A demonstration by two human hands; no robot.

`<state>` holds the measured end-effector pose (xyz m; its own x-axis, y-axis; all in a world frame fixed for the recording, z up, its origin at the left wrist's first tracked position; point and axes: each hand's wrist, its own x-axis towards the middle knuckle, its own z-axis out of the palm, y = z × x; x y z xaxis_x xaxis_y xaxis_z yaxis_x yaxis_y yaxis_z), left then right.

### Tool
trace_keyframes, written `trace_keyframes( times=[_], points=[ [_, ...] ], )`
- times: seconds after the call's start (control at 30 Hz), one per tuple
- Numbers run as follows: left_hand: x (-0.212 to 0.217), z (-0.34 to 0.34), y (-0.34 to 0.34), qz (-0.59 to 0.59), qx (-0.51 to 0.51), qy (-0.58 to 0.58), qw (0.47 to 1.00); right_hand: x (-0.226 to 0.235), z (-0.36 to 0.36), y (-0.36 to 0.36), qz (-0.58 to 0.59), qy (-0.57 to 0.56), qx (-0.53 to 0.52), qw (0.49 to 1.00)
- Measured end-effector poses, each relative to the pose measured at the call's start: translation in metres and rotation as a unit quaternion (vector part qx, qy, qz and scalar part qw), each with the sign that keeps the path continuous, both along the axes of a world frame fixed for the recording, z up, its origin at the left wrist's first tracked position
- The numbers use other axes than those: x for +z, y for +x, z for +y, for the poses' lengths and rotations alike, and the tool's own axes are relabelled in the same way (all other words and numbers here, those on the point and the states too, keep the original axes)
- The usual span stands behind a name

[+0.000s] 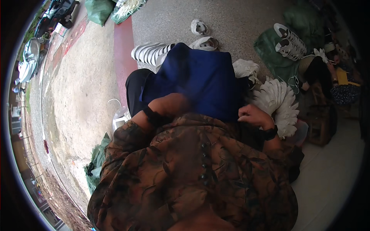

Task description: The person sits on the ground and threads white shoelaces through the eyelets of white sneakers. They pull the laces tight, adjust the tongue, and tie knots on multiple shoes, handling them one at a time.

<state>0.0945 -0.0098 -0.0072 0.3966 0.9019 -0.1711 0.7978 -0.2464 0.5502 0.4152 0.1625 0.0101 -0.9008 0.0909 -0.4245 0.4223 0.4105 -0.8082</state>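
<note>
Dark blue cloth (208, 77) lies spread over my lap and knees. My left hand (175, 104) rests over its left part near my waist; its fingers are smeared and partly lost against the blue. At the right edge of the cloth, my right hand (252, 115) has its fingers curled closed; whatever they hold, if anything, is hidden. Just beyond that hand stands a curved, fanned stack of white layered pieces (275, 98), perhaps shoe parts. A looser white bundle (246, 70) lies beside my right knee.
Past my knees lie a black-and-white striped stack (148, 54) and white wrapped bundles (199, 27). Green sacks (266, 50) at right carry more striped pieces (291, 42), near another person (322, 75) and a wooden stool (320, 125). A green bag (96, 163) sits at left.
</note>
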Motion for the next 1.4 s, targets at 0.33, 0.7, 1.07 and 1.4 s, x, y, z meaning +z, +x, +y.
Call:
trace_keyframes(
  times=[0.33, 0.7, 1.07, 1.4],
  points=[
    [-0.042, 0.034, -0.017, -0.266, 0.295, 0.047, 0.916, -0.091, 0.034, -0.032, 0.166, -0.004, -0.42, 0.892],
    [-0.108, 0.018, -0.008, -0.174, 0.172, -0.253, 0.936, -0.092, 0.1, -0.069, 0.084, 0.142, -0.347, 0.923],
    [-0.023, 0.042, -0.194, -0.187, 0.268, -0.163, 0.931, -0.107, 0.218, -0.274, -0.018, 0.081, -0.206, 0.975],
    [-0.044, 0.068, -0.246, -0.099, 0.377, -0.17, 0.905, -0.259, 0.3, -0.347, -0.245, 0.269, -0.05, 0.93]
  ],
)
